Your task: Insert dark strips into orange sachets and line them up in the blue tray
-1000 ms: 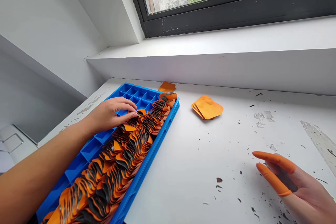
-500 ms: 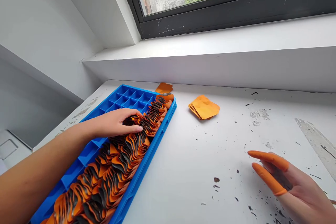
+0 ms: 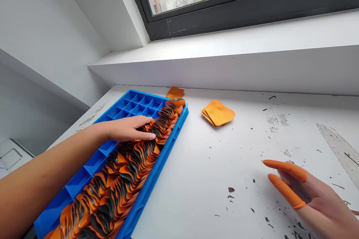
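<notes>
Most orange-and-black pieces (image 3: 123,179) in blue tray (image 3: 117,110); small orange stack (image 3: 218,113) apart on surface (image 3: 202,179).
Left hand (image 3: 127,129) flat, open, on the row. Right hand (image 3: 305,194) open, empty, resting.

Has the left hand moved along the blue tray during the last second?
Yes. The left hand slid a little along the blue tray toward its near end, onto the orange and black pieces.

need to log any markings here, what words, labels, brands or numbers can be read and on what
None: no readable text anywhere.
The blue tray, the orange and black pieces in it, the orange stack on the table and the window frame carry no print that shows.
</notes>
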Available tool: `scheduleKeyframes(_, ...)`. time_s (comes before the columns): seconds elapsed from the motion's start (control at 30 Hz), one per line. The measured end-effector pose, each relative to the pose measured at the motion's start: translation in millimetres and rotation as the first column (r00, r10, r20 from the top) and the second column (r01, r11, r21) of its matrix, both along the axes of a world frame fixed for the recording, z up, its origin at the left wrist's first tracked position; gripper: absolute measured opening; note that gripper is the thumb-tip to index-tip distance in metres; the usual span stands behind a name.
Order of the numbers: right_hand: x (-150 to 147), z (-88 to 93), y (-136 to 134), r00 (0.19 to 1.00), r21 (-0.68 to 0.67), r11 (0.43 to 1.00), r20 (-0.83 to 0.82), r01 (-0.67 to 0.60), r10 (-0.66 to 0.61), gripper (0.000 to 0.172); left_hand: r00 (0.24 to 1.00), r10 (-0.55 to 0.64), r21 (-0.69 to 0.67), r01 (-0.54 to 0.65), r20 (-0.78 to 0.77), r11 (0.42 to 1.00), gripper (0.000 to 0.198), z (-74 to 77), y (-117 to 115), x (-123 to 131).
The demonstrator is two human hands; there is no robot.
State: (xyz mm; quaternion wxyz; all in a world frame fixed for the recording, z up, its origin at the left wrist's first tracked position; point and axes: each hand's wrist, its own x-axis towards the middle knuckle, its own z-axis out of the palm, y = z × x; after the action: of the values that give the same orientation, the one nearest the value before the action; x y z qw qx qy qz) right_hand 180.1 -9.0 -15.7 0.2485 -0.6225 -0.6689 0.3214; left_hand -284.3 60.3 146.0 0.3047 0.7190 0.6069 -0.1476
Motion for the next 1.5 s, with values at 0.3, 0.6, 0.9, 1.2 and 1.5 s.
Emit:
scheduleKeyframes(0.3, -2.8, 3.4, -1.6, 1.0, 0.002, 1.0, -0.021, -0.019, 0.019, 0.052, 0.998, 0.055, -0.016, -0.055, -0.018, 0.998, 0.071, -5.2, 10.1, -1.8)
scheduleKeyframes(0.6, -13.3, 15.4, -5.5, 0.998, 0.006, 1.0, -0.059, -0.022, 0.022, 0.045, 0.97, 0.156, -0.043, -0.151, 0.184, 0.988, 0.051, -6.4, 11.1, -6.5)
scheduleKeyframes(0.9, -15.6, 15.8, -4.9, 0.997, -0.002, 1.0, -0.073, -0.026, 0.026, 0.047, 0.968, 0.223, 0.036, -0.228, 0.117, 0.973, 0.041, 1.1, 0.8, -20.0)
scheduleKeyframes(1.2, -10.3, 8.4, -4.1, 0.995, 0.031, 0.996, -0.047, -0.088, 0.09, 0.046, 0.977, 0.206, 0.111, -0.21, 0.05, 0.971, 0.064, 6.0, -16.4, -14.5)
scheduleKeyframes(1.5, -8.6, 10.2, -5.3, 0.992, 0.057, 0.991, -0.028, -0.123, 0.124, 0.045, 0.977, 0.212, -0.078, -0.21, 0.018, 0.975, 0.079, -4.5, 2.1, -24.9)
